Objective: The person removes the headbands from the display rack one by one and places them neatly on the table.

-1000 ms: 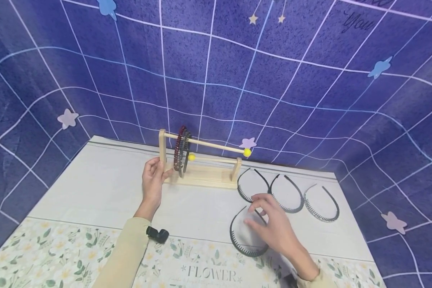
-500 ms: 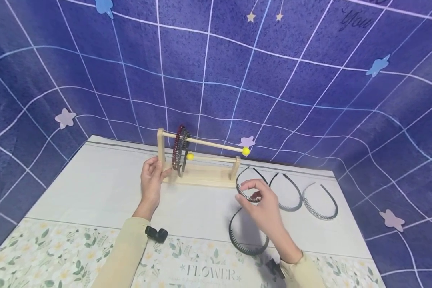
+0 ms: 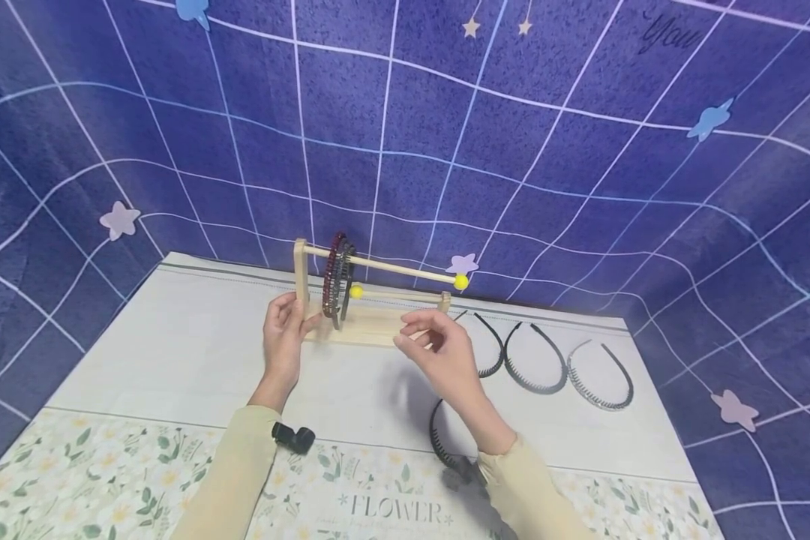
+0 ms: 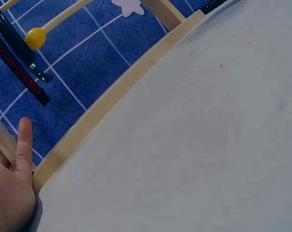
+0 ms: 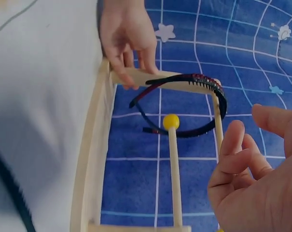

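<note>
A light wooden headband stand (image 3: 371, 324) has two rods tipped with yellow balls. Several toothed headbands (image 3: 337, 281), one dark red and others dark, hang together on its upper rod near the left upright. My left hand (image 3: 283, 337) grips that left upright low down; in the left wrist view its thumb (image 4: 24, 145) sticks up beside the wood. Before the stand's right end hovers my right hand (image 3: 442, 352), fingers loosely bent and thumb apart. Nothing lies between those fingers in the right wrist view, where the hand (image 5: 261, 179) is near the upper rod.
On the white table to the right lie a black headband (image 3: 496, 364), a dark grey one (image 3: 543, 389) and a clear-grey one (image 3: 604, 405). Another black headband (image 3: 436, 442) lies nearer, partly behind my right forearm. A blue gridded cloth (image 3: 405, 112) rises behind the table.
My right hand has moved left and away from me, from over the nearer black headband to the stand's right end, still holding nothing. My left hand stays on the upright.
</note>
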A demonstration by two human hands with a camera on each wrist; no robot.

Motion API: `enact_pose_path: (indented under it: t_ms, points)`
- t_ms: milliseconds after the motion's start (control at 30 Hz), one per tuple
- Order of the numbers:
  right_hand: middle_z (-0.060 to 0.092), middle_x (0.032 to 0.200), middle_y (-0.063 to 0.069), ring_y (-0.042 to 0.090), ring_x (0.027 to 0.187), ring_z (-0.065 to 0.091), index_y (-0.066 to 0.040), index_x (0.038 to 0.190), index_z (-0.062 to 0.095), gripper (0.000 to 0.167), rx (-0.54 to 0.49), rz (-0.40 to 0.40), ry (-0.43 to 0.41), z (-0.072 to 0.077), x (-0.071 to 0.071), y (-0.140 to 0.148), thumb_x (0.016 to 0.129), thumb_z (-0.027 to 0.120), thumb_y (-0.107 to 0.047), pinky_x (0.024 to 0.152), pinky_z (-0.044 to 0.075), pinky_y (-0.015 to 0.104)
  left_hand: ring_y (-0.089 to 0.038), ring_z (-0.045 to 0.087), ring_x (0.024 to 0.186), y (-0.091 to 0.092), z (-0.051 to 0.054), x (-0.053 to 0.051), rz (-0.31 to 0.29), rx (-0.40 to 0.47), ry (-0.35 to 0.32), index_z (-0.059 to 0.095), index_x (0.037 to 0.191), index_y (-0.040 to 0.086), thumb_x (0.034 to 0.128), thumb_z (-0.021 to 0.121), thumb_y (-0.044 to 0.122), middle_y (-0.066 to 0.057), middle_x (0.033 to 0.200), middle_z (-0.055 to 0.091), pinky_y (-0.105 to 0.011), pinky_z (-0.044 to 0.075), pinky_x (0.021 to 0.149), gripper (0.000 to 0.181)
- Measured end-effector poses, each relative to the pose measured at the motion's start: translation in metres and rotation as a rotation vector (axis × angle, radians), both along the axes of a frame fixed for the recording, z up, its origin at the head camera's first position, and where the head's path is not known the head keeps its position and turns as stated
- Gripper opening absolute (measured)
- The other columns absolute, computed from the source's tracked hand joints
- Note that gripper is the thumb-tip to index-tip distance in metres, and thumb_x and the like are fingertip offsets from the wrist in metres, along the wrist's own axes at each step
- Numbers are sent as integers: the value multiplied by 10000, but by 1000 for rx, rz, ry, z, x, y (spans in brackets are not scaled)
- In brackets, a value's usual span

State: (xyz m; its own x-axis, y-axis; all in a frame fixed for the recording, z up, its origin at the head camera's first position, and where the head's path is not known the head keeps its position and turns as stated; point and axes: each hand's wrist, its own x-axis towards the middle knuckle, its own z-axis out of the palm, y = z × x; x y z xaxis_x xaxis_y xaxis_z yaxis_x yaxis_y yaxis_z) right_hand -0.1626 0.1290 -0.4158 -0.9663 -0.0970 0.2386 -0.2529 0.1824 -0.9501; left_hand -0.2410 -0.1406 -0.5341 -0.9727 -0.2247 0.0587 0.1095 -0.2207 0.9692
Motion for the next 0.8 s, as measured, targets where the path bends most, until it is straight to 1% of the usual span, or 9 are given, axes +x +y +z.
enact_pose_path:
  t_ms: [67, 200, 333, 433, 533, 633, 800]
  points:
    - [774, 1025, 141, 109, 739, 675, -3, 1215, 767, 267, -15, 21, -11, 1, -4, -6, 956, 833, -7, 625, 566, 161, -312, 538, 1484, 1, 0, 0, -3, -10, -5, 419, 1538, 146, 1176, 500, 462, -97, 1578, 476, -249, 575, 1205, 488]
    - [769, 1047, 148, 109, 715, 679, -7, 1248, 761, 283, -44, 46, -39, 4, -10, -15, 974, 826, -38, 628, 569, 176, -326, 529, 1484, 1, -2, -1, 5, 13, 5, 424, 1542, 123, 1178, 513, 437, -66, 1530, 497, -262, 586, 1198, 488]
    - [767, 1060, 143, 105, 712, 674, -8, 1261, 760, 293, -74, 54, -70, 6, -17, -25, 981, 832, -59, 653, 608, 192, -329, 532, 1477, 1, -3, -1, 10, 11, 11, 432, 1537, 133, 1177, 518, 432, -37, 1503, 507, -259, 591, 1190, 476]
    - [771, 1058, 138, 103, 715, 682, -3, 1261, 761, 293, -96, 55, -89, 7, -23, -33, 982, 831, -56, 660, 627, 190, -326, 546, 1473, 0, -2, 0, 9, -4, 10, 434, 1527, 152, 1175, 514, 444, -47, 1531, 503, -248, 592, 1184, 464]
    - [777, 1053, 142, 103, 715, 692, 10, 1258, 761, 292, -113, 53, -100, 8, -29, -41, 977, 830, -35, 671, 653, 189, -329, 566, 1453, 0, -1, 1, 10, 2, 9, 441, 1516, 159, 1177, 516, 434, -73, 1556, 500, -253, 597, 1179, 443]
    - [779, 1055, 153, 96, 723, 699, 37, 1264, 752, 308, -114, 54, -99, 8, -35, -48, 974, 828, -33, 678, 657, 187, -321, 587, 1425, 1, -2, 2, 14, 8, 10, 445, 1511, 154, 1180, 519, 421, -92, 1557, 503, -257, 602, 1174, 431]
    - [785, 1063, 148, 104, 736, 707, 16, 1282, 752, 341, -71, 50, -93, 13, -43, -61, 973, 844, -97, 658, 623, 187, -309, 582, 1432, 0, -2, 0, 14, 2, 6, 441, 1528, 139, 1179, 524, 426, -75, 1544, 514, -249, 600, 1175, 459]
